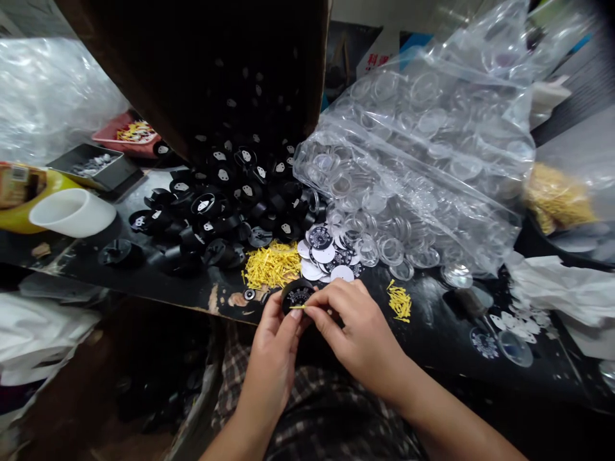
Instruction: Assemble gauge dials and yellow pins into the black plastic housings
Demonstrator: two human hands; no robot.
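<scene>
Both hands: left hand (275, 346) around black dial (297, 296), right hand (353, 328) pinching yellow pointer (298, 307) on it.

Two bare hands, left hand (273, 349) and right hand (353, 333), with no gloves, rings or watch in sight. Forearms bare as far as the lower edge of the view; no sleeves showing, no bands at the wrists. Fingernails short and unpainted, plain at the tips. Below and between the forearms, a checked garment (317, 410) in dark and pale squares, a brownish-grey plaid, creased in soft folds across the lap. Cloth blurred towards the bottom, so weave and seams not to be told. No markings, badges or labels visible on the fabric. Nothing else of the body in view.
</scene>
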